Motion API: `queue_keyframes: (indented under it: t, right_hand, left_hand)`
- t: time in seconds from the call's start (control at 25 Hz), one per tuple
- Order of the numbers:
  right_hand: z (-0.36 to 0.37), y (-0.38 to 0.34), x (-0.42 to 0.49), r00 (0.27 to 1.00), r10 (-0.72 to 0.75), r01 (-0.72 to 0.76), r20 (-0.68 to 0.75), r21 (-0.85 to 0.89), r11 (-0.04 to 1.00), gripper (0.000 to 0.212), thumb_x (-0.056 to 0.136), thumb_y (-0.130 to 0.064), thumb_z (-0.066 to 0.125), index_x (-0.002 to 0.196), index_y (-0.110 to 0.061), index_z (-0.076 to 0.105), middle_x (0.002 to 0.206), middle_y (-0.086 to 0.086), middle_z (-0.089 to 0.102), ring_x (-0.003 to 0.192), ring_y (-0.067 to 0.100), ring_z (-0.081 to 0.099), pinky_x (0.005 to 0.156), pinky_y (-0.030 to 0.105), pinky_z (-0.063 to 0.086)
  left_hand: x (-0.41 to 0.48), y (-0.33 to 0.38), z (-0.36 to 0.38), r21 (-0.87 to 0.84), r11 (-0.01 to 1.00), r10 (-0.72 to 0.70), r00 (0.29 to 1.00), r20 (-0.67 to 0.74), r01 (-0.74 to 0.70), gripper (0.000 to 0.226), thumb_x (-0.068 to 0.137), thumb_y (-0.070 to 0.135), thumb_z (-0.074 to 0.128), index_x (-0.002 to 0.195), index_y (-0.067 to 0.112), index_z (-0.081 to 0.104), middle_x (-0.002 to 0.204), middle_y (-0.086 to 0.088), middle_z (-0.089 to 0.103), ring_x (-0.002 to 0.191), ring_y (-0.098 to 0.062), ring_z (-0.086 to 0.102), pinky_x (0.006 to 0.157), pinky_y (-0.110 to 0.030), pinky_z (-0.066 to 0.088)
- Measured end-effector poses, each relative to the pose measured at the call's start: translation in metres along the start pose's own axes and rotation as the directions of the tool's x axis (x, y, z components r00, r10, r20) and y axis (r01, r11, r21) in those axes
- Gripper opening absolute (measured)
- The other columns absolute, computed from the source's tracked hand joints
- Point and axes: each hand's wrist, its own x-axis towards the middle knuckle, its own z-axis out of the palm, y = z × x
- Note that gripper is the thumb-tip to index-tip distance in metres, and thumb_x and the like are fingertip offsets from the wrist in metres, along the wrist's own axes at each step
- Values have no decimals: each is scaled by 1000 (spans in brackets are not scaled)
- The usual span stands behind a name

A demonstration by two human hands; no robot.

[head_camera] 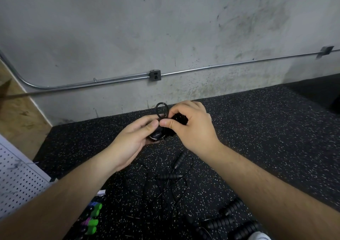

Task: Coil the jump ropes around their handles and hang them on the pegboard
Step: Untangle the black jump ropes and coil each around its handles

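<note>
Both hands were raised over the speckled rubber floor [257,138], thumbs nearly touching. The left hand [135,138] cupped a black jump rope [156,135] from beneath, fingers curled round the bundled handle end and thumb laid on top. The right hand [192,127], at three o'clock of it, gripped the same bundle. Its thumb and forefinger pinched the cord where a small loop [161,108] stood up at twelve o'clock, above the knuckles. The rope was held between the two hands, clear of the floor.

Below them, at six o'clock, a second black rope [179,159] lay loose, its two ribbed handles close together and its thin cord straggling about. More ribbed black handles [230,209] lay at five o'clock, near the right forearm. At seven o'clock were green-handled ropes [93,219]. A white pegboard [16,181] showed at eight o'clock at the edge of view, nothing hung on the part I could see. At twelve o'clock, low on the concrete wall [128,28], an outlet box [155,75] sat on a metal conduit.
</note>
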Motion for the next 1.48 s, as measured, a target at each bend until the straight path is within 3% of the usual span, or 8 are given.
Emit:
queue_keyframes:
  t: [0.12, 0.28, 0.52, 0.68, 0.84, 1.08, 1.28, 1.48]
  right_hand:
    - [3, 0, 1, 997, 72, -73, -41, -20, 997, 27, 79, -64, 69, 83, -37, 65, 98, -23, 62, 106, 5, 45, 93, 37, 30]
    - [2, 1, 3, 997, 67, -68, -25, -50, 996, 30, 82, -67, 64, 92, -39, 68, 103, -23, 63, 107, 5, 47, 95, 38, 31]
    - [-7, 17, 1, 936, -260, 328, 239, -318, 889, 62, 85, -54, 68, 142, -42, 47, 146, -16, 43, 134, 15, 36, 108, 41, 27]
    - [9, 18, 2, 921, -296, 376, 253, -372, 849, 67, 84, -48, 71, 145, -37, 46, 142, -9, 49, 124, 21, 47, 99, 45, 43]
    - [40, 10, 4, 928, -287, 362, 238, -399, 842, 67, 83, -52, 69, 144, -38, 45, 137, -8, 54, 116, 25, 53, 92, 47, 49]
    - [110, -17, 3, 904, -273, 377, 330, -312, 872, 68, 87, -58, 60, 148, -39, 38, 142, -6, 50, 121, 26, 50, 96, 47, 47]
    - [197, -32, -24, 820, -244, 385, 518, -184, 904, 71, 88, -58, 62, 151, -37, 33, 143, -2, 47, 126, 28, 46, 100, 50, 44]
    - [299, -35, -73, 549, -227, 424, 804, -34, 905, 87, 89, -46, 67, 157, -30, 17, 153, 2, 33, 137, 30, 32, 113, 49, 33]
  left_hand:
    - [0, -5, -2, 143, 982, 118, 992, 37, -122, 46, 82, 21, 82, 122, 33, 62, 126, -5, 65, 117, -27, 65, 97, -43, 55]
    - [3, -7, 0, 212, 962, 187, 981, -46, -173, 56, 78, -9, 78, 116, 28, 63, 113, -4, 70, 100, -26, 71, 83, -34, 60]
    - [1, 7, -24, 88, 989, 127, 986, -109, -118, 55, 77, 8, 75, 127, 25, 59, 103, -14, 73, 85, -40, 73, 76, -36, 60]
    - [-4, 9, -33, 261, 961, 126, 984, -129, -89, 53, 86, 3, 72, 129, 29, 56, 121, -11, 67, 92, -32, 75, 81, -40, 62]
    - [-8, 12, -57, 538, 842, 200, 950, -240, -42, 49, 87, 12, 78, 119, 39, 54, 121, 5, 65, 99, -7, 70, 96, -37, 56]
    - [-46, 5, -121, 837, 544, 278, 953, -123, -51, 54, 82, 24, 83, 122, 36, 49, 125, 13, 50, 116, -3, 53, 98, -19, 46]
    - [-93, -52, -181, 831, 522, 151, 939, -310, 191, 57, 82, 21, 83, 122, 35, 45, 126, 13, 47, 105, 0, 50, 92, -19, 42]
    - [-168, -140, -239, 682, 574, -58, 853, -519, 454, 54, 86, 19, 78, 126, 29, 45, 126, 3, 49, 115, -16, 54, 103, -39, 45]
